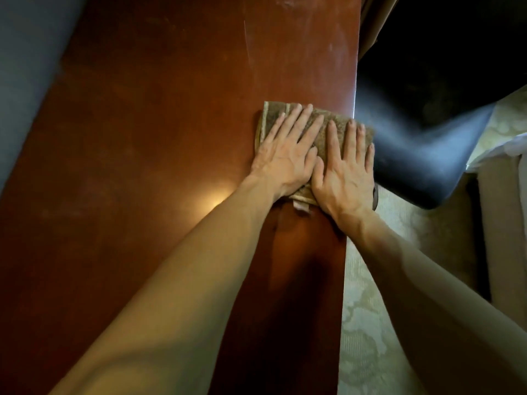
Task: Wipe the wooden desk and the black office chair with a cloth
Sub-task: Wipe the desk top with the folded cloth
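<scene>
A folded brown cloth [322,129] lies flat on the reddish-brown wooden desk [159,138], close to the desk's right edge. My left hand [288,152] presses on the cloth's left part with straight, spread fingers. Beside it, my right hand [346,169] presses flat on the cloth's right part, its outer fingers reaching the desk edge. A small tag of the cloth sticks out below my wrists. The black office chair [422,146] stands just right of the desk, its padded edge close to my right hand.
Pale patterned carpet [370,323] runs along the desk's right side. A grey wall [25,81] borders the desk on the left. A beige upholstered piece [502,223] stands at the far right. A lamp glare [211,201] shines on the desk near my left forearm.
</scene>
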